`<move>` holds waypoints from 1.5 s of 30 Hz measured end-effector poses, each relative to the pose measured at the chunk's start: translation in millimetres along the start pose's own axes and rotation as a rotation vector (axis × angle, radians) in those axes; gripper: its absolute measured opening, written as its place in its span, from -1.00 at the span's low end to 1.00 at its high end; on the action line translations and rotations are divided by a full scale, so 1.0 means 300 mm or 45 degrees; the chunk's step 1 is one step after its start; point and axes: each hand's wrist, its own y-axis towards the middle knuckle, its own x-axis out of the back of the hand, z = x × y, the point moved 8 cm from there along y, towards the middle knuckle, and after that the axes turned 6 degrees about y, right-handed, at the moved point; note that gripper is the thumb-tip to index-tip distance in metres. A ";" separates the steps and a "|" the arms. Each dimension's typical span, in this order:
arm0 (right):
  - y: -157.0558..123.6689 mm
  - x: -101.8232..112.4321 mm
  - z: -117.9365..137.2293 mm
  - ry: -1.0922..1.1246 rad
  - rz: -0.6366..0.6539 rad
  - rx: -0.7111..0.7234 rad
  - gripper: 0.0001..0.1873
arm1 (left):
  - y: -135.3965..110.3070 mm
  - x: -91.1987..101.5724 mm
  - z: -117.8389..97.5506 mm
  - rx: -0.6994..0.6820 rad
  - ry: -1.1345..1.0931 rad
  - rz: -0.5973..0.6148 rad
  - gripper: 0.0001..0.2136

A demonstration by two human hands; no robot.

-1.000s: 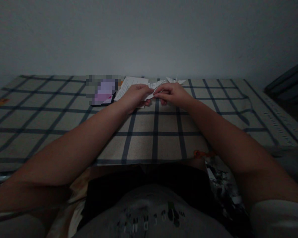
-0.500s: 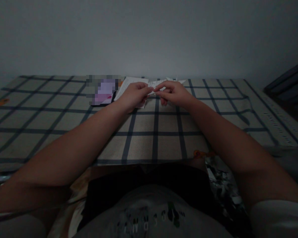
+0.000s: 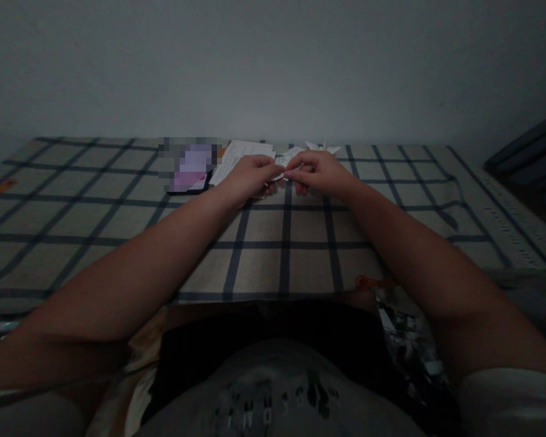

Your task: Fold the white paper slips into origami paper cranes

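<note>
My left hand (image 3: 256,176) and my right hand (image 3: 317,172) meet above the far part of the table, fingertips pinched together. Between them is a small piece of folded white paper (image 3: 277,178), mostly covered by the fingers. Both hands grip it, the left from its left side and the right from its right end. Behind my left hand lie printed white sheets (image 3: 236,155), partly hidden by it. Just beyond my right hand stands a pointed folded paper shape (image 3: 324,147), with another white paper (image 3: 292,153) beside it.
A checked cloth (image 3: 259,267) covers the table, which reaches back to a plain grey wall (image 3: 273,67). Left of the sheets lies a dark flat object with a purple, blurred-out top (image 3: 191,170). A dark slatted thing (image 3: 532,161) stands at the far right.
The held paper has turned lower between the fingertips and shows less. Both hands have shifted slightly, and the white paper behind them is more exposed.
</note>
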 end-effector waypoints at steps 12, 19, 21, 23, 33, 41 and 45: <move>-0.009 0.008 0.042 -0.236 -0.029 0.081 -0.76 | 0.002 0.001 -0.002 -0.003 0.022 0.027 -0.80; -0.011 0.033 0.034 -0.168 -0.144 0.063 -0.59 | -0.001 -0.019 -0.002 -0.014 -0.083 0.041 -0.80; -0.009 0.037 0.033 -0.125 -0.161 0.075 -0.59 | 0.000 -0.019 -0.003 -0.001 -0.162 0.019 -0.81; -0.004 0.040 0.034 -0.090 -0.173 0.106 -0.63 | 0.005 -0.013 -0.009 -0.009 -0.241 -0.008 -0.83; 0.009 0.026 0.035 -0.023 -0.048 0.185 -0.72 | 0.008 0.002 -0.009 -0.021 -0.225 -0.026 -0.83; 0.026 0.044 0.012 -0.038 -0.095 0.160 -0.72 | 0.001 -0.007 0.001 0.024 -0.244 -0.030 -0.88; 0.032 0.049 0.005 -0.094 -0.092 0.197 -0.77 | 0.011 -0.015 -0.002 -0.029 -0.275 -0.016 -0.91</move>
